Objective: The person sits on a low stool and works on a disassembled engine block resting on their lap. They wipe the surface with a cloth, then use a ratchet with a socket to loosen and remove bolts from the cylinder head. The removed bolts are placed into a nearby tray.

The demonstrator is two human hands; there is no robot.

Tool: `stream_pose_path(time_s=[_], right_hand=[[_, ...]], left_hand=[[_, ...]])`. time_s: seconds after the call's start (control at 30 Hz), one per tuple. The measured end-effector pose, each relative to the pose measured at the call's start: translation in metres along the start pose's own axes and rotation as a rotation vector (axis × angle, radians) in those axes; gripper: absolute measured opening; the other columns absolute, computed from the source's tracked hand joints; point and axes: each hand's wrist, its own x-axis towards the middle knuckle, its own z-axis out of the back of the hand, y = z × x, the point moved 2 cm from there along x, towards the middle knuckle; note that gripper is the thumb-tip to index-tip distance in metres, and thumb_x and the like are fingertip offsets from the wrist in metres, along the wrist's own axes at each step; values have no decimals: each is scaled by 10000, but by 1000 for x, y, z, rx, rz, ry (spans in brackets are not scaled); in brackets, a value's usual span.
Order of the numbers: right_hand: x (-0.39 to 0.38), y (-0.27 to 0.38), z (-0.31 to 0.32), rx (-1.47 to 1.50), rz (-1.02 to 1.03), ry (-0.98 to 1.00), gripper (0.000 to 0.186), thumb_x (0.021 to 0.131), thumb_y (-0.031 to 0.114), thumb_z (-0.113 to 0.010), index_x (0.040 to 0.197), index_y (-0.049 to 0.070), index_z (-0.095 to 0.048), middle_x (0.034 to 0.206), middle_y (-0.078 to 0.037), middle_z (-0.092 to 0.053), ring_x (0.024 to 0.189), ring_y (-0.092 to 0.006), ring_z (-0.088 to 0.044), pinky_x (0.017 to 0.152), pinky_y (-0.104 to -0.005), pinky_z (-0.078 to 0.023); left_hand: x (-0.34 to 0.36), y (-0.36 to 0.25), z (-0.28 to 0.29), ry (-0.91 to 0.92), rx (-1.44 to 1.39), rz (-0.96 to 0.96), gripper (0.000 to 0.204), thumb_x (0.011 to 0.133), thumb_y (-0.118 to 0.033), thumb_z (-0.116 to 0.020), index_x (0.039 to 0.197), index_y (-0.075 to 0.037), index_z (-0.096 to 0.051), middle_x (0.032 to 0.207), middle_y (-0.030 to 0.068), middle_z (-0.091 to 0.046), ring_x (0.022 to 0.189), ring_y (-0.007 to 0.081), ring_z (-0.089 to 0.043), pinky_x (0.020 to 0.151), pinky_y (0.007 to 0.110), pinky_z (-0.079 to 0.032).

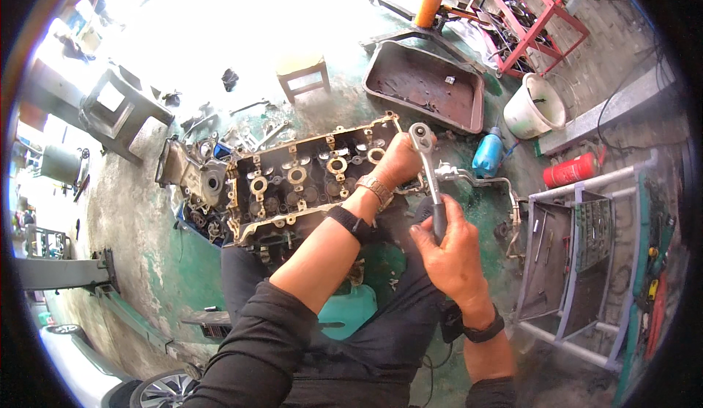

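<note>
My right hand (455, 256) is wrapped round the dark handle of a ratchet wrench (430, 170), whose silver head points up and away from me. My left hand (402, 162), with a metal watch at the wrist, is closed at the right end of an engine (307, 212), just left of the ratchet head. Its fingertips are hidden, so I cannot make out what it grips. The engine lies in front of my knees, its open top showing a row of ring-shaped mounts. A metal pipe (480, 180) runs off to the right of the left hand.
Beyond the engine are a brown tray (469, 97), a small stool (302, 68) and a white bucket (538, 111). To the right are a blue bottle (487, 153), a red fire extinguisher (573, 170) and a tool cart (560, 329). A teal seat (350, 309) shows between my legs.
</note>
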Motion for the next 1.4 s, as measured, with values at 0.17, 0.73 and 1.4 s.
stream_pose_path(time_s=[0.17, 0.73, 1.4], right_hand=[[20, -32, 36, -437, 99, -59, 355, 796, 140, -752, 1106, 38, -613, 802, -148, -693, 737, -331, -690, 670, -425, -533], [41, -43, 59, -561, -99, -65, 427, 794, 270, -774, 1110, 19, -635, 916, -204, -714, 893, -392, -688, 799, -468, -533], [39, -53, 59, -247, -44, 55, 376, 776, 151, -789, 1113, 35, -667, 790, -95, -717, 701, -231, -703, 678, -358, -546]], left_hand=[[6, 7, -8, -12, 91, -164, 155, 864, -107, -646, 769, 7, -691, 609, 159, -608, 595, 88, -493, 558, 362, -495], [3, 11, -12, -19, 22, -121, 192, 856, -135, -610, 806, 43, -663, 646, 229, -612, 552, 243, -574, 583, 396, -496], [-18, 29, -20, -130, 87, 195, 312, 857, -285, -713, 857, 27, -708, 697, 154, -687, 628, 170, -629, 606, 372, -490]])
